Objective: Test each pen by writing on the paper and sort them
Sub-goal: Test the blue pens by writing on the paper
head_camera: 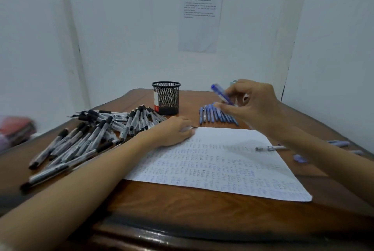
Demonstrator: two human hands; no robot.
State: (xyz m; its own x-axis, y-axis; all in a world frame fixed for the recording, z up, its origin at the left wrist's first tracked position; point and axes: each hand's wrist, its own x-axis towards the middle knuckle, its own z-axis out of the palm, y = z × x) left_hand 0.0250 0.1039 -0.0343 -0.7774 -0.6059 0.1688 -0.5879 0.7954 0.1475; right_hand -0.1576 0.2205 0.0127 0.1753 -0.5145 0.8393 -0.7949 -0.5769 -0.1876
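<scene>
A blue pen (pixel 220 93) is held up in the air by the right hand (pixel 253 106), just above the row of blue pens (pixel 217 116) at the back of the table (pixel 182 206). The fingers (pixel 235 86) are curled and pinched on the pen near its middle. The pen is judged to be light, hard and a bit smooth, so it is best held near the middle, where it will not tip or slip. It should be laid down softly so the neat row is not knocked. The paper (pixel 212 165) is thin and floppy and is pressed down by the left hand (pixel 174 131), whose fingers lie loose and straight on the far left corner. One more pen (pixel 267 148) is seen lying on the right side of the paper. A big pile of black pens (pixel 91 135) is spread on the left. A black mesh cup (pixel 166 98) is stood behind, between the pile and the row. No pens are seen sticking out of it, and what is at the bottom cannot be told.
</scene>
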